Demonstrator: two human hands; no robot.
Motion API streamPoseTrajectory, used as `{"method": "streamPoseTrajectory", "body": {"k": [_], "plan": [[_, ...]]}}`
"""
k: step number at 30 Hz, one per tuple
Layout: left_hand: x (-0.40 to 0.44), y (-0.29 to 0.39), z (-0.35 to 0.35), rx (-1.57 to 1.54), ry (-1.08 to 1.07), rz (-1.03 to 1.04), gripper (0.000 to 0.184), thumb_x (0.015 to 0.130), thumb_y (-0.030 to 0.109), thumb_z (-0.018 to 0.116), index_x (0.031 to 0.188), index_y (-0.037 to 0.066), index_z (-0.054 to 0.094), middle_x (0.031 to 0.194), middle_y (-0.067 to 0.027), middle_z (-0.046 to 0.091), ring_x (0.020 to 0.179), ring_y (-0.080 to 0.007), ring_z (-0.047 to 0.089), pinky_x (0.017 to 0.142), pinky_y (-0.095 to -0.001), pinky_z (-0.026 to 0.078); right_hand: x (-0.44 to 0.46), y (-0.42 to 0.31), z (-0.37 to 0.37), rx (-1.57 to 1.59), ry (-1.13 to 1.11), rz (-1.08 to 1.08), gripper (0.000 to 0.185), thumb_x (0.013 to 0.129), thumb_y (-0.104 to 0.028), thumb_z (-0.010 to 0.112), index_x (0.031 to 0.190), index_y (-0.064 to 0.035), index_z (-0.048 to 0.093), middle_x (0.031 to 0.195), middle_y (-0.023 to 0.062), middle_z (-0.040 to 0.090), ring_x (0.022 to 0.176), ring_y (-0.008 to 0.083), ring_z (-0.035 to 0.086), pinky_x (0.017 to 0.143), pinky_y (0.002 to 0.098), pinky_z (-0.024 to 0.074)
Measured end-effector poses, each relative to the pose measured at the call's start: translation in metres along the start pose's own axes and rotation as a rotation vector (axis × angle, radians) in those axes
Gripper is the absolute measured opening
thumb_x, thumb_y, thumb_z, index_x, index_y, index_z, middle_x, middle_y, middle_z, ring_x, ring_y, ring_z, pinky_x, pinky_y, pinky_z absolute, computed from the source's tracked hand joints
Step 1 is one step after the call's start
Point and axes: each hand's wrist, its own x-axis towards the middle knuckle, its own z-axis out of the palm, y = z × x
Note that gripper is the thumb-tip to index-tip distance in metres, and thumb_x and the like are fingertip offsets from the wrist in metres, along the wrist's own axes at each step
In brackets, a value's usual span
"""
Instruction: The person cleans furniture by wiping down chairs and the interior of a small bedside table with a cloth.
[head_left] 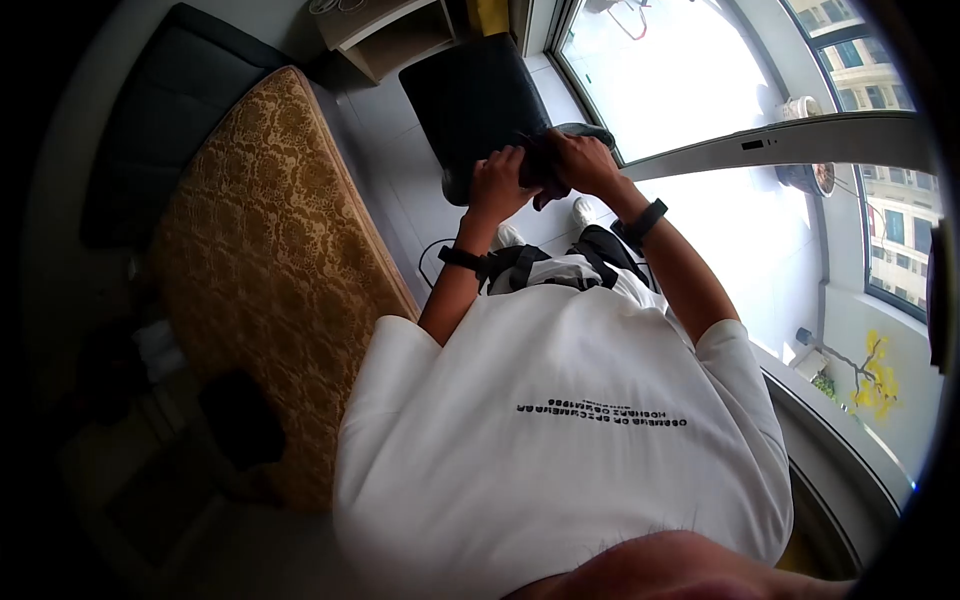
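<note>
Both of my hands are on a dark, crumpled piece of cloth (541, 168), purplish black, in front of the black seat. My left hand (500, 182) is closed on its left side, fingers bent over the edge. My right hand (586, 163) grips the right side, slightly higher up. Folds of the cloth hang between the two hands. Just beyond them stands a black padded chair (470, 95); I cannot tell whether the cloth touches it. Each wrist wears a black band.
To the left lies a mattress (270, 230) with a gold-brown pattern, against a dark headboard (170, 110). A wooden shelf unit (385, 35) stands at the back. Sliding glass doors and a bright balcony (690, 80) are on the right. White shoes (583, 210) are on the tiled floor.
</note>
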Motion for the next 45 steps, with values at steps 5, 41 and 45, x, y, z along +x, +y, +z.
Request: {"method": "streamPoseTrajectory", "body": {"k": [5,41,45], "plan": [[-0.022,0.007,-0.027,-0.341,0.140,-0.084,0.028,0.078,0.025,0.074,0.094,0.003,0.065,0.100,-0.0160,0.064,0.096,-0.0350,0.065,0.083,-0.0432,0.054,0.025,-0.044,-0.002,-0.264,-0.153,-0.028,0.030,0.089,-0.027,0.060,0.112,-0.0090,0.059,0.083,0.0161,0.072,0.079,0.0348,0.071,0.066,0.0433,0.0568],[-0.023,-0.046,-0.041,-0.738,0.617,-0.555,0.078,0.104,0.059,0.020,0.092,-0.007,0.060,0.087,-0.0206,0.066,0.077,-0.0325,0.059,0.075,-0.0447,0.046,0.036,-0.080,0.057,0.197,0.098,-0.256,0.042,0.081,-0.037,0.068,0.114,-0.0127,0.060,0.103,0.0156,0.061,0.101,0.0357,0.060,0.092,0.0441,0.0452],[-0.035,-0.046,-0.031,-0.717,0.505,-0.657,0.076,0.104,0.059,0.020,0.089,-0.004,0.059,0.085,-0.0203,0.062,0.080,-0.0311,0.056,0.076,-0.0428,0.044,0.030,-0.072,0.047,0.252,0.141,-0.355,0.035,0.075,-0.028,0.068,0.107,-0.0123,0.065,0.098,0.0122,0.057,0.098,0.0309,0.055,0.087,0.0410,0.0443]]}}
